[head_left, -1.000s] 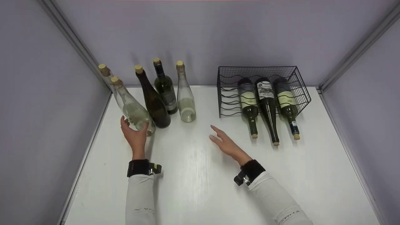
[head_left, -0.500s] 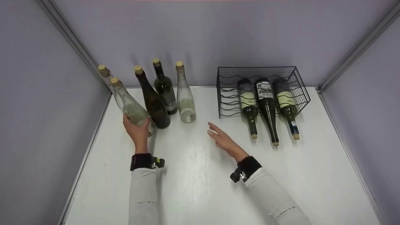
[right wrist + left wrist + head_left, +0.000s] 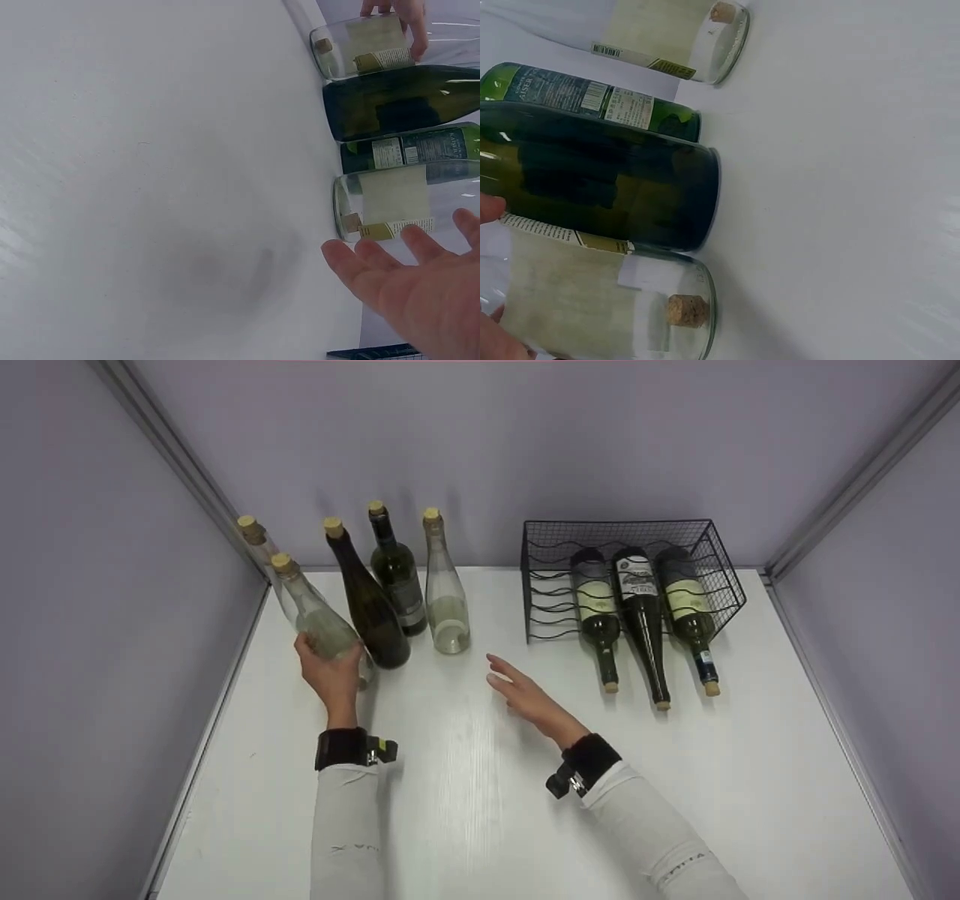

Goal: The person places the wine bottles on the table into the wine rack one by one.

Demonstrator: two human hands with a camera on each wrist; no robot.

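Note:
In the head view my left hand point(image 3: 328, 679) grips the lower part of a clear corked glass bottle point(image 3: 324, 619), thumb on its right side. A loose cork point(image 3: 687, 310) lies inside that bottle, near its base, in the left wrist view. Against its right side is a dark brown-green bottle point(image 3: 375, 622). My right hand point(image 3: 531, 701) is held over the table with fingers extended, holding nothing. Nearest to it is another clear bottle point(image 3: 448, 615), standing apart from the fingers. A labelled green bottle point(image 3: 400, 585) stands behind, between the dark bottle and that clear one.
One more clear bottle point(image 3: 264, 553) stands in the back left corner, partly hidden by the gripped one. A black wire rack point(image 3: 551, 616) at the back right holds three corked wine bottles point(image 3: 641, 611) lying with necks forward. Grey walls point(image 3: 480, 442) enclose the white table point(image 3: 465, 780).
My left hand closed round the clear bottle, whose top has since shifted slightly toward me and right. My right hand drifted a little to the left.

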